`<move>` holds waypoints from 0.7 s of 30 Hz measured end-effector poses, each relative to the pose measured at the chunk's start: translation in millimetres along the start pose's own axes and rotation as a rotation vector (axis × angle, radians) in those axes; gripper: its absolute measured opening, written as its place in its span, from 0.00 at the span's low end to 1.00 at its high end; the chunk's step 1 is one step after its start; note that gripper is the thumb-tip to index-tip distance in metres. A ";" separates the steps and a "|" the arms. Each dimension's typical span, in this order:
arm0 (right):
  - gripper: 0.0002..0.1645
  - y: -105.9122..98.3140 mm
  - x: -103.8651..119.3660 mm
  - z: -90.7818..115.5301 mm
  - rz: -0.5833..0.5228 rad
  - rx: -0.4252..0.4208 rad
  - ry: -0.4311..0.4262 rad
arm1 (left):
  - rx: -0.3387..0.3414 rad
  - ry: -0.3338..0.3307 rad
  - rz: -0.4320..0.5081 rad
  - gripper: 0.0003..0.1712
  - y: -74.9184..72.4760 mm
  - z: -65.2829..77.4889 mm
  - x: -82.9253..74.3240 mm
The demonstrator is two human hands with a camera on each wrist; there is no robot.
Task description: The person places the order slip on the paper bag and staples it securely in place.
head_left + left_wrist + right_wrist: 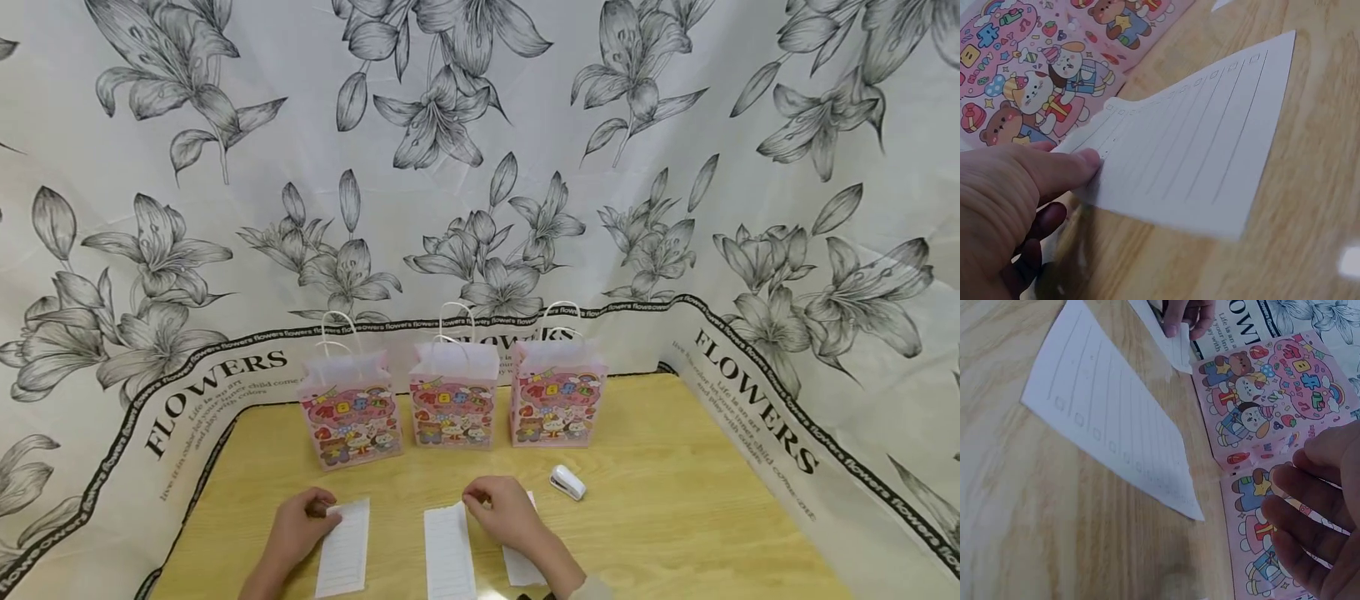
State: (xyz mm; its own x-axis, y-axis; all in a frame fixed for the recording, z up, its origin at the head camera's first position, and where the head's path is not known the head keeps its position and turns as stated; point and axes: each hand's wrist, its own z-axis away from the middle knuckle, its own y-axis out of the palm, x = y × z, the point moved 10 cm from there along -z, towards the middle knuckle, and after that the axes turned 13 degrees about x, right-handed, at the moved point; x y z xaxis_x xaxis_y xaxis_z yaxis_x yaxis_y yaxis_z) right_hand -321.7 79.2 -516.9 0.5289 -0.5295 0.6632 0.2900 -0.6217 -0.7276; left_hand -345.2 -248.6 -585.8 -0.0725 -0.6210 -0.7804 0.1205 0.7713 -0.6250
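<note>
My left hand [297, 527] pinches the top edge of a ruled paper sheet [343, 552] between thumb and fingers. In the left wrist view that checklist sheet [1185, 144] has lines and small boxes, and its held end lifts off the table. By the top right corner of the middle sheet [448, 552] is my right hand [506, 510]. The right wrist view shows its fingers [1310, 531] loosely bent, apart from the sheet [1110, 419]. A third sheet [519, 568] lies partly hidden under the right forearm.
Three pink cartoon gift bags stand in a row at the back: left bag [351, 421], middle bag [453, 408], right bag [557, 408]. A small white stapler [567, 482] lies right of my right hand. Flower-printed cloth [480, 200] surrounds the wooden table [675, 500].
</note>
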 end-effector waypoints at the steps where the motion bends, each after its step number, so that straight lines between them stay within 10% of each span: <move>1: 0.07 2.7 3.4 -2.8 0.004 0.013 0.005 | 0.003 0.002 0.006 0.12 0.5 2.5 0.0; 21: 0.07 -10.2 63.9 -73.9 0.126 0.079 -0.120 | -0.112 0.182 -0.002 0.05 -53.1 -1.9 -69.4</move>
State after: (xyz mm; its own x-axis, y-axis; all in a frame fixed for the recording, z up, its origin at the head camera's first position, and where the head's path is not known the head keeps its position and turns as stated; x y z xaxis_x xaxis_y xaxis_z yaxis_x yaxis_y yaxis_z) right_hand -349.8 9.0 -454.1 0.6547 -0.5247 0.5441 0.2752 -0.5050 -0.8181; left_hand -348.4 -246.2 -498.5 -0.2516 -0.5949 -0.7634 0.0105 0.7871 -0.6168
